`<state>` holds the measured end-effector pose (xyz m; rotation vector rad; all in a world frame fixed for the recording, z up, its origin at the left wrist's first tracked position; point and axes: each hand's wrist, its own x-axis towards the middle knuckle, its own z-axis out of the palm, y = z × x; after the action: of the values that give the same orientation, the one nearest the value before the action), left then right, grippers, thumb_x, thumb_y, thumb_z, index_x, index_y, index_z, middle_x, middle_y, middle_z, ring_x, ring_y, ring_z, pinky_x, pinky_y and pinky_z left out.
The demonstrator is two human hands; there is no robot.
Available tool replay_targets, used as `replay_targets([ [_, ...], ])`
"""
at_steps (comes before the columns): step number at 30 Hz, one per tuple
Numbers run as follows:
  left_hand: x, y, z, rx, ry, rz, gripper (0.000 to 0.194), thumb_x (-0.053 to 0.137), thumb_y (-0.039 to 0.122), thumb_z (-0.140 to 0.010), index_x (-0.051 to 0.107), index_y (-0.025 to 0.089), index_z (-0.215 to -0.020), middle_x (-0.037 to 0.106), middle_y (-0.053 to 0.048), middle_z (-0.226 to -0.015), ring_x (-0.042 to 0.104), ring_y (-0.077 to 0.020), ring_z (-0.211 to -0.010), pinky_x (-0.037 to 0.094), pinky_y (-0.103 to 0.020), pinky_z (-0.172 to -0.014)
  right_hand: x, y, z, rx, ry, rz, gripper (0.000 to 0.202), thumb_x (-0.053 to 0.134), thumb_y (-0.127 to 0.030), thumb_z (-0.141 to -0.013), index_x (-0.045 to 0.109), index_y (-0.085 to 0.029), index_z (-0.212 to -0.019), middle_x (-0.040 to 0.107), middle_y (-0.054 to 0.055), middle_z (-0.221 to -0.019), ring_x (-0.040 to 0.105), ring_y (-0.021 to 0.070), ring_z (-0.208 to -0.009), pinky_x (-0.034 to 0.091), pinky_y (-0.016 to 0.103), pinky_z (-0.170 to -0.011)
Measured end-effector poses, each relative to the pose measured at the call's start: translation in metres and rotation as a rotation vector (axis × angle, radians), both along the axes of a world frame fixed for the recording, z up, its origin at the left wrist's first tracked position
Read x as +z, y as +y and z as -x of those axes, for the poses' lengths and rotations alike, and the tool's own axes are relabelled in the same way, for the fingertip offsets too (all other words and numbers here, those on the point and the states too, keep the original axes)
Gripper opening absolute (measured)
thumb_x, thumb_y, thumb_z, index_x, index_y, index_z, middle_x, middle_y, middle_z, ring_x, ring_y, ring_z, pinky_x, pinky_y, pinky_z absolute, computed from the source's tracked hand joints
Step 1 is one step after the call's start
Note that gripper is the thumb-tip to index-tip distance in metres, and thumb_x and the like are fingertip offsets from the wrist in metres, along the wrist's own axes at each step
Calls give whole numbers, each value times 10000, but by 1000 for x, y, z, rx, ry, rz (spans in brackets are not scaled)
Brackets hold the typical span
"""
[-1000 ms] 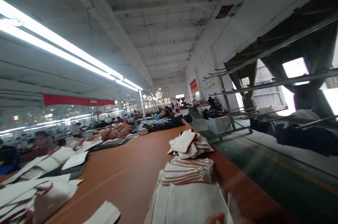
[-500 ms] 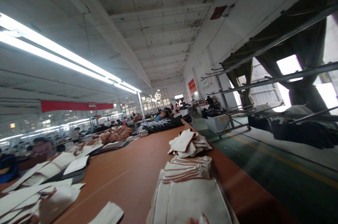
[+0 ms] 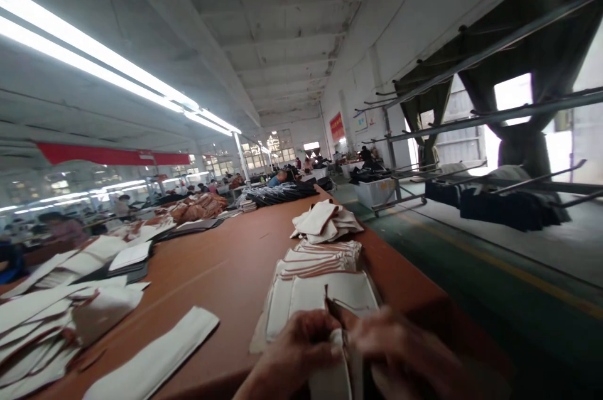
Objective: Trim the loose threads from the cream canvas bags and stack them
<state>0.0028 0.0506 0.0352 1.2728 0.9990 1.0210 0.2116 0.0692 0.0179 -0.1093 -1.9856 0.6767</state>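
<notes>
Both hands, left hand and right hand (blurred), grip pinched on cream fabric piece near counter edge; keep edges aligned

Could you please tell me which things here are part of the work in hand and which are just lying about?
In hand:
- left hand and right hand, both blurred, on a pale fabric piece
- stack of pale fabric pieces just beyond them

Lying about:
- long pale strip
- loose heap of pieces
- scattered pieces at left
- dark fabric pile
- brown table
</notes>
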Motion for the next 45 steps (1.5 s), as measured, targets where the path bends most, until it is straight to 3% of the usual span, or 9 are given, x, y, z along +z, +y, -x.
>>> replay_targets([
  [2, -5, -9, 4, -17, 9, 12, 370, 876, 399, -633, 715, 114, -805, 646, -23, -762, 496, -112, -668, 347, -220, -636, -6, 19, 1, -77, 6, 285, 326, 526, -148, -875, 562, -229, -1189, 626, 96, -1172, 614, 227, -1040, 516, 356, -893],
  [5, -14, -20, 5, -34, 44, 35, 285, 811, 361, -740, 706, 104, -805, 619, -18, -739, 479, -119, -687, 332, -229, -658, -22, 34, 12, 113, -115, 708, 456, 603, -99, -683, 568, -173, -1131, 632, 93, -1164, 595, 238, -1080, 483, 351, -928],
  [10, -29, -33, 9, -13, 135, 65, 287, 758, 386, -789, 656, 120, -825, 581, -15, -780, 455, -130, -719, 321, -236, -662, -51, 32, 28, 427, -244, 930, 405, 675, -153, -663, 574, -152, -1055, 607, 17, -915, 547, 124, -722, 431, 213, -597],
  [15, -34, -39, 13, 17, 187, 160, 307, 780, 377, -751, 649, 114, -839, 553, 6, -729, 388, -108, -659, 274, -230, -601, -63, 35, 28, 389, -340, 870, 187, 689, -215, -740, 593, -128, -874, 535, -31, -709, 432, 92, -623, 352, 212, -574],
  [22, -38, -36, 1, 125, 144, 205, 356, 767, 445, -734, 639, 113, -745, 532, 16, -640, 380, -96, -591, 244, -224, -549, -40, 34, 20, 211, -477, 686, 78, 566, -162, -799, 594, -143, -870, 521, -35, -723, 432, 107, -662, 341, 215, -584],
  [31, -40, -31, -5, 236, 118, 285, 349, 798, 427, -658, 640, 115, -648, 559, 15, -545, 387, -78, -490, 232, -212, -494, -56, 41, 24, 309, -450, 882, 105, 586, -226, -819, 585, -157, -899, 490, -35, -700, 397, 88, -589, 306, 186, -508],
  [35, -45, -30, -6, 249, 170, 310, 384, 780, 477, -642, 610, 133, -640, 525, 31, -539, 374, -78, -486, 230, -210, -475, -51, 39, 26, 309, -439, 990, 173, 578, -330, -856, 576, -157, -866, 475, -46, -643, 362, 74, -517, 287, 179, -457],
  [39, -48, -29, -8, 271, 295, 262, 264, 706, 379, -681, 593, 143, -655, 477, 48, -551, 354, -87, -519, 230, -212, -484, -43, 38, 30, 231, -441, 909, 220, 719, -316, -715, 611, -133, -774, 559, -17, -672, 439, 92, -591, 338, 183, -506],
  [45, -56, -25, -5, 261, 390, 217, 161, 593, 306, -679, 586, 149, -642, 467, 42, -563, 346, -98, -532, 222, -216, -481, -46, 38, 34, 159, -479, 857, 84, 605, -144, -633, 643, -123, -704, 606, -8, -647, 472, 99, -581, 354, 198, -522],
])
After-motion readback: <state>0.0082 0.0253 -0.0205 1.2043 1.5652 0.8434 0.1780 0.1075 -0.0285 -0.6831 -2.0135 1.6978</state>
